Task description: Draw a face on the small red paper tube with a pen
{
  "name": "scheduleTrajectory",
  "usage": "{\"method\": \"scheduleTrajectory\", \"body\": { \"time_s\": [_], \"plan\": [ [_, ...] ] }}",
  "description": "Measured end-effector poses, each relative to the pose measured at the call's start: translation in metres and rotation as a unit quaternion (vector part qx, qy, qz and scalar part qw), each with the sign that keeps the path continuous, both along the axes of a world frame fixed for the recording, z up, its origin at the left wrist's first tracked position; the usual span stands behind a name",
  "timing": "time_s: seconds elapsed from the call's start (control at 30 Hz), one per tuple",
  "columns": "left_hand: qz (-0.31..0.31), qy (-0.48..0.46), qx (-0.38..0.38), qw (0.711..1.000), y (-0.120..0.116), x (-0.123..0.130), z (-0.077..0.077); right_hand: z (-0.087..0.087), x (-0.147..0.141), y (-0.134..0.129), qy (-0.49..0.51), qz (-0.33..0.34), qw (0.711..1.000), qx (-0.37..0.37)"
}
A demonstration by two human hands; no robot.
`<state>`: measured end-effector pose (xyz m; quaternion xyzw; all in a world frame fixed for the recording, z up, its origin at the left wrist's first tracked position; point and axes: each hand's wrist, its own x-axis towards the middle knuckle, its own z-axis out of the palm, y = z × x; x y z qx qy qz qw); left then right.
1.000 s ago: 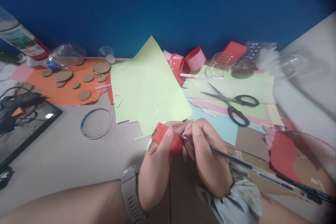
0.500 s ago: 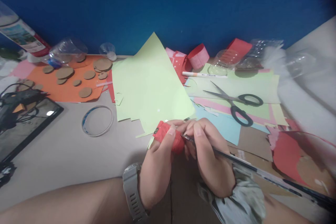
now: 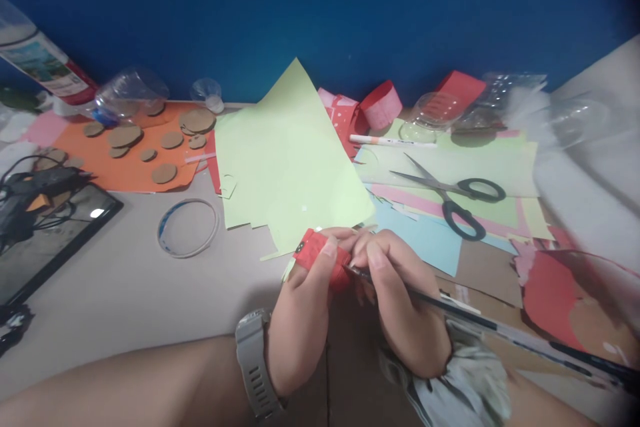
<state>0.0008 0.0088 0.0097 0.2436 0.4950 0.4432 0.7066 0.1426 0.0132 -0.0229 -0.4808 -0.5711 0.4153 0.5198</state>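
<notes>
The small red piece, apparently paper, sits in the left hand above the near side of the desk, left of the right hand's fingers and at nearly the same height in view. The left thumb lies across it and presses it against the curled fingers, leaving bare the end that carries a black-and-white mark, which points toward the desk's back left corner. The right hand has thumb and fingertips pinched around the front of a slim pen-like tool; its dark shaft slants away over the wrist toward the desk's near right corner. The tool's tip aims left, at the red piece's right end, and the two long axes run roughly along one slanting line; whether the tip touches the surface or stops just beside it, I cannot tell. The left hand is the one around the piece, with the right fingertips close against its right side. Just beyond both hands, the pale green sheet reaches toward the desk's back edge; the scissors lie on papers nearer the right edge, and a thin ring lies well apart, toward the left.
</notes>
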Motion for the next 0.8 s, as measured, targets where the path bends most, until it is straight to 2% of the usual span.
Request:
{"method": "scheduleTrajectory", "body": {
  "time_s": [0.2, 0.4, 0.6, 0.8],
  "plan": [
    [0.001, 0.001, 0.008, 1.000, -0.0001, 0.0008, -0.0017, -0.0025, 0.0003, -0.0009, 0.016, -0.011, 1.000, -0.004],
    [0.006, 0.003, -0.001, 1.000, 0.0001, -0.0003, 0.0011, 0.0002, 0.0001, 0.0008, -0.016, 0.024, 0.998, 0.047],
    [0.001, 0.000, 0.003, 1.000, 0.0009, 0.0003, 0.0027, -0.0034, 0.0017, -0.0013, -0.016, 0.001, 1.000, 0.025],
    [0.010, 0.001, 0.004, 1.000, 0.0008, 0.0004, 0.0026, 0.0014, 0.0008, 0.0005, -0.038, 0.027, 0.997, 0.059]
  ]
}}
